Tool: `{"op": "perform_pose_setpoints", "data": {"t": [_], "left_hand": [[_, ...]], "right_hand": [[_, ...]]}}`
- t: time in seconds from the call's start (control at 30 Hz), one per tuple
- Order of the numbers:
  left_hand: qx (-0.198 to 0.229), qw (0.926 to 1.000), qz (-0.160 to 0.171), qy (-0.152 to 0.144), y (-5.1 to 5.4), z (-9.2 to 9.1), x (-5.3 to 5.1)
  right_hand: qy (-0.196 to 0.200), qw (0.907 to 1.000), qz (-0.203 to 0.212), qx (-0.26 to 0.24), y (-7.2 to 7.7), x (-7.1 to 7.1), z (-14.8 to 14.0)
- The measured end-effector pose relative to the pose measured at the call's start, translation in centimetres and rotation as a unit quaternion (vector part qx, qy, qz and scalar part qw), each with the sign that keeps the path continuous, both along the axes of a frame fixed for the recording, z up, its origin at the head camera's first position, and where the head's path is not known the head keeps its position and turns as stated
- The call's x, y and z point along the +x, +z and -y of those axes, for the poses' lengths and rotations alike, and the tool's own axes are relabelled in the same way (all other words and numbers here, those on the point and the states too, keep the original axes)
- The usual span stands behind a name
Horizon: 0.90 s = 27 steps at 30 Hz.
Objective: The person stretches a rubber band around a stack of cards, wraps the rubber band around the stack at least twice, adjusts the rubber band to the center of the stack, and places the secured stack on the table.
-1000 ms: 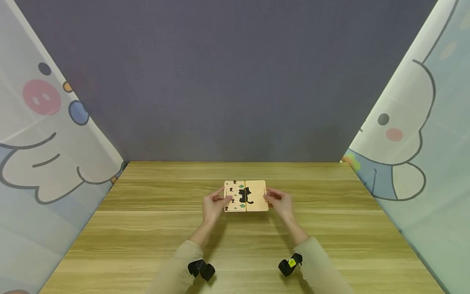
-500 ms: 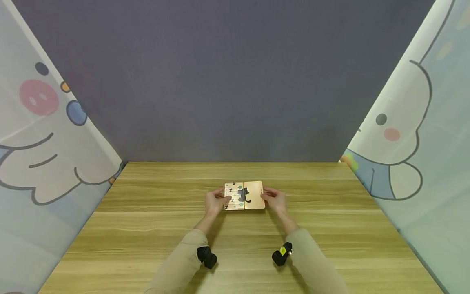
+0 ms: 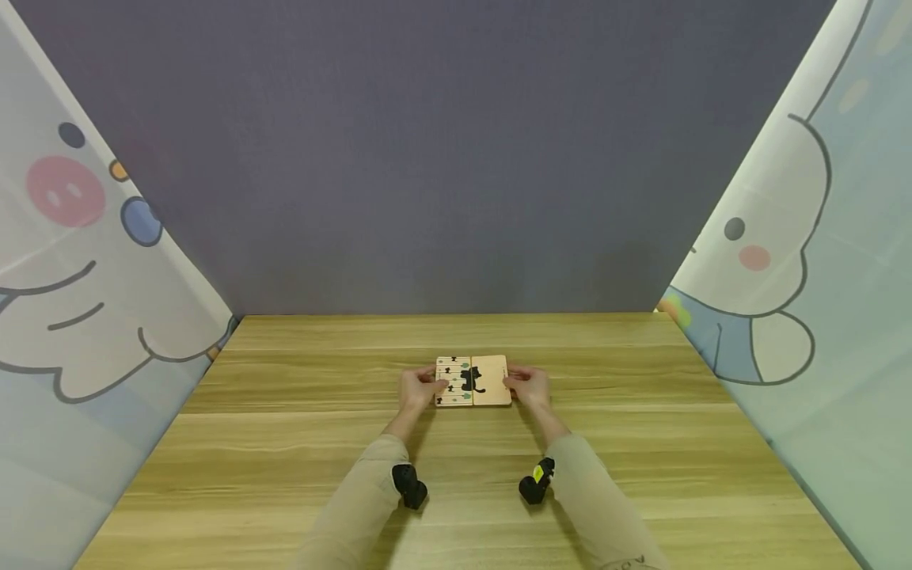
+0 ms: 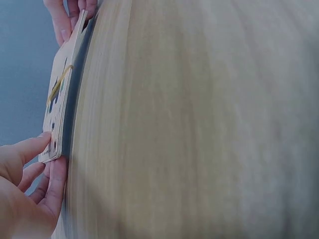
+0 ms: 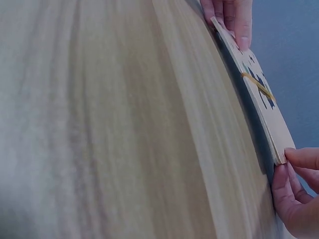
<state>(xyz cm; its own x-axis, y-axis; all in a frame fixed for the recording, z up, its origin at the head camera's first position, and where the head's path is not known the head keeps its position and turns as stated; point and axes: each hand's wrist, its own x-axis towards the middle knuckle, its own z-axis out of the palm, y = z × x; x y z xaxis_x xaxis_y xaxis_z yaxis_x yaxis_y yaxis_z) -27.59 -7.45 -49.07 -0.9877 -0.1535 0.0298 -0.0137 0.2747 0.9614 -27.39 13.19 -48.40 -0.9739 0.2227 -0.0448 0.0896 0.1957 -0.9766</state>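
Observation:
A small notebook [image 3: 493, 368] with a cream cover and black cat drawings lies level between my hands. A yellow elastic band [image 5: 258, 86] runs round its middle. At its left end my left hand [image 3: 415, 390] pinches it, thumb on top and fingers underneath. My right hand [image 3: 530, 387] grips the opposite end in the same way. Layered edges of the notebook [image 4: 58, 114] show in the left wrist view, with a dark strip between it and the wood. Whether its underside touches the table cannot be made out.
A wood-grain table [image 3: 299, 467] spreads around both forearms. Behind it rises a dark grey panel [image 3: 456, 158]. Cloths with cartoon animals hang at the left [image 3: 78, 301] and right [image 3: 841, 332]. Each wrist wears a black camera [image 3: 409, 486].
Both hands have carried the notebook slightly away from me and lower, so it looks smaller. The forearms have come closer together. The grip at both ends is the same.

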Motion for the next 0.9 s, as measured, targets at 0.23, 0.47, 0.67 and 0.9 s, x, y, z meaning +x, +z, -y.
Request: {"op": "perform_pose_setpoints", "data": {"t": [0.23, 0.47, 0.67, 0.9], "left_hand": [[0.006, 0.9999, 0.002, 0.014, -0.1, -0.2, 0.0], [0.049, 0.9986, 0.016, 0.013, -0.1, 0.0, 0.2], [0.071, 0.9973, 0.015, 0.009, 0.1, 0.7, 0.8], [0.011, 0.9986, -0.046, -0.026, 0.3, 2.3, 1.7]], "right_hand": [[0.001, 0.9998, 0.016, 0.012, 0.1, 0.1, 0.0], [-0.005, 0.9993, 0.037, 0.008, 0.2, 0.2, -0.3], [-0.004, 0.9992, 0.039, -0.009, 0.6, 0.8, -1.0], [0.057, 0.9908, -0.028, 0.12, 1.1, 1.7, -2.7]]}}
